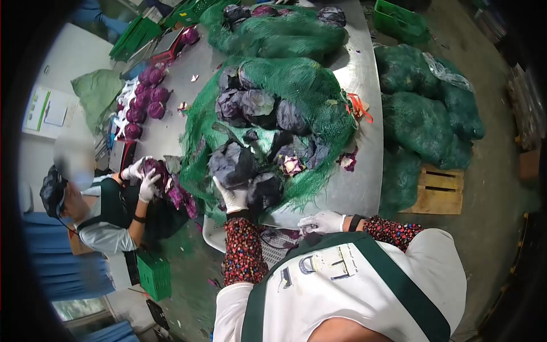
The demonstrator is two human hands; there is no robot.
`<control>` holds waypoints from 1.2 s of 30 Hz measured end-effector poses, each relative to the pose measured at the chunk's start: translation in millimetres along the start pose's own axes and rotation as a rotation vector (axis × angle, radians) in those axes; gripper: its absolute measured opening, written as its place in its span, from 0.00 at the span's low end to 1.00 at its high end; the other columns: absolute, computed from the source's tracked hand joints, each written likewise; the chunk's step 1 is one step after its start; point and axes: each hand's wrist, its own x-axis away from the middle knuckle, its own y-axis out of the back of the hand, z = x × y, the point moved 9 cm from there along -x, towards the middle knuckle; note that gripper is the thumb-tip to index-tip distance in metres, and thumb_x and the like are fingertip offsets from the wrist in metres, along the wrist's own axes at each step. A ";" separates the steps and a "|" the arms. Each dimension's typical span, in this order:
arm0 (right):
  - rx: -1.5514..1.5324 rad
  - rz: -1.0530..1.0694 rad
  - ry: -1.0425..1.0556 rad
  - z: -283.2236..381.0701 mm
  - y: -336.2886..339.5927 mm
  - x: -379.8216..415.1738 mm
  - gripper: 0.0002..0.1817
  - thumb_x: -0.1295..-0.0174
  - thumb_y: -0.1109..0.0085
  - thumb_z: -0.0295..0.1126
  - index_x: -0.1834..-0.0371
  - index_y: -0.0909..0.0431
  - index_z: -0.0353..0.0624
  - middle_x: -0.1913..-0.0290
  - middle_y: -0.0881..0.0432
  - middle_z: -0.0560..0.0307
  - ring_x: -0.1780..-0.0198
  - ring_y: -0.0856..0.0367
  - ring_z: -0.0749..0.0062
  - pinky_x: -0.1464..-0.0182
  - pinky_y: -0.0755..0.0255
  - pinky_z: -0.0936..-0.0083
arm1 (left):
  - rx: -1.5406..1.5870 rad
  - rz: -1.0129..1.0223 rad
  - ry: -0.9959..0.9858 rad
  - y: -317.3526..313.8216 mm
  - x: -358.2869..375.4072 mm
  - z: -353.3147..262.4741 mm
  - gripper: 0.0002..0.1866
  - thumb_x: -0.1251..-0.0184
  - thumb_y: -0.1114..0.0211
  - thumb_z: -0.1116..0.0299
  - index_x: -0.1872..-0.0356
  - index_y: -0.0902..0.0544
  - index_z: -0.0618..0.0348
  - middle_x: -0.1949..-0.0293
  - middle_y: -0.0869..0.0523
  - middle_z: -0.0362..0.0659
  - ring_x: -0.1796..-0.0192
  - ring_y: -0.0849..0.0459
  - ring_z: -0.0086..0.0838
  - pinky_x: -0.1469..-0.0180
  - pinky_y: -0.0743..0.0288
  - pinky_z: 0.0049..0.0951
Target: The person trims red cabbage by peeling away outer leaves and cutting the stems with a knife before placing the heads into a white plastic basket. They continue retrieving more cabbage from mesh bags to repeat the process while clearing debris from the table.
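Note:
My left hand (232,198), in a white glove, grips the near side of a large red cabbage (231,165) with dark outer leaves. Some of its fingers are hidden against the cabbage. Another red cabbage (265,190) lies just right of that hand. Both heads rest on an opened green mesh bag (302,80), with more cabbages and loose leaves in it. At the table's near edge, my gloved right hand (323,222) is closed, its fingers curled around something too small to make out. A cut cabbage piece with a pale core (292,165) lies on the mesh.
The metal table (364,154) carries another mesh bag (273,43) farther back. Trimmed purple cabbages (156,94) line its left side. A co-worker (108,211) holds a cabbage there. Full green bags (421,119) are stacked on a wooden pallet (439,191). A white basket (213,235) stands below my left arm.

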 end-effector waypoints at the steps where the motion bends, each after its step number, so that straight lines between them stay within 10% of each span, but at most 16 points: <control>1: -0.003 0.017 0.002 2.8 1.9 2.5 0.19 0.34 0.46 0.42 0.43 0.23 0.51 0.57 0.15 0.50 0.56 0.16 0.54 0.52 0.24 0.64 | 0.097 0.098 0.026 -7.2 17.8 -2.0 0.55 0.53 0.34 0.28 0.28 0.41 0.51 0.29 0.36 0.48 0.30 0.38 0.48 0.37 0.39 0.65; 3: 0.022 0.092 -0.314 8.9 35.1 -0.2 0.18 0.35 0.46 0.40 0.43 0.23 0.52 0.52 0.16 0.51 0.52 0.19 0.49 0.48 0.26 0.61 | 0.152 0.125 0.059 -11.6 55.8 -14.5 0.54 0.53 0.34 0.29 0.28 0.41 0.50 0.29 0.37 0.47 0.29 0.39 0.47 0.33 0.47 0.68; 4: -0.032 -0.176 -0.095 10.2 50.8 -3.2 0.16 0.35 0.45 0.38 0.44 0.22 0.52 0.54 0.16 0.50 0.55 0.17 0.49 0.51 0.24 0.64 | 0.120 0.179 0.005 -14.6 70.9 -25.3 0.53 0.51 0.35 0.31 0.27 0.41 0.50 0.28 0.37 0.46 0.28 0.40 0.46 0.32 0.50 0.68; 7: -0.658 -0.451 -0.304 3.9 84.9 -4.2 0.14 0.33 0.46 0.36 0.50 0.22 0.42 0.63 0.14 0.55 0.66 0.19 0.76 0.63 0.25 0.77 | -0.011 0.245 -0.142 -4.2 115.1 -52.0 0.48 0.44 0.36 0.37 0.27 0.41 0.53 0.28 0.37 0.44 0.27 0.42 0.46 0.31 0.53 0.71; 11: -0.771 -0.453 -0.419 1.2 89.4 -7.3 0.13 0.33 0.46 0.35 0.51 0.23 0.39 0.66 0.16 0.59 0.71 0.25 0.84 0.67 0.29 0.83 | -0.558 0.293 -0.071 4.9 142.1 -54.6 0.36 0.41 0.30 0.62 0.34 0.33 0.66 0.38 0.26 0.47 0.38 0.25 0.35 0.32 0.35 0.37; 13: -0.684 -0.408 -0.428 9.4 80.4 -8.2 0.15 0.34 0.45 0.36 0.50 0.25 0.39 0.67 0.17 0.59 0.74 0.26 0.83 0.72 0.30 0.84 | -1.162 0.301 -0.115 -28.9 154.5 -39.9 0.42 0.46 0.25 0.57 0.34 0.33 0.67 0.38 0.26 0.50 0.37 0.26 0.36 0.32 0.35 0.35; 18: -0.671 -0.363 -0.550 -13.4 33.2 -2.9 0.15 0.33 0.47 0.37 0.51 0.29 0.38 0.73 0.25 0.58 0.80 0.26 0.76 0.81 0.30 0.78 | -1.828 0.046 -0.880 -82.4 175.1 13.7 0.39 0.56 0.23 0.50 0.43 0.26 0.60 0.48 0.21 0.47 0.49 0.25 0.43 0.45 0.30 0.37; 22: -0.368 -0.454 -0.287 21.2 69.3 1.9 0.16 0.30 0.49 0.39 0.43 0.28 0.47 0.65 0.18 0.50 0.75 0.19 0.66 0.74 0.25 0.70 | -1.868 0.117 -0.757 -72.8 169.4 22.2 0.41 0.58 0.23 0.43 0.46 0.23 0.61 0.44 0.25 0.50 0.42 0.30 0.47 0.39 0.34 0.42; 26: 0.135 -0.391 -0.340 23.2 70.3 15.2 0.21 0.31 0.51 0.44 0.38 0.29 0.53 0.51 0.18 0.41 0.60 0.18 0.44 0.57 0.25 0.55 | -1.955 0.402 -0.573 -54.0 191.0 36.8 0.68 0.68 0.18 0.47 0.25 0.54 0.54 0.32 0.43 0.61 0.32 0.39 0.58 0.33 0.39 0.50; 36: 0.426 -0.307 -0.238 39.7 48.4 -14.4 0.12 0.35 0.47 0.36 0.52 0.33 0.47 0.72 0.18 0.49 0.70 0.17 0.50 0.70 0.25 0.58 | -1.857 0.135 -0.437 -43.0 159.4 30.3 0.66 0.67 0.19 0.47 0.29 0.50 0.66 0.36 0.35 0.59 0.43 0.27 0.58 0.41 0.29 0.46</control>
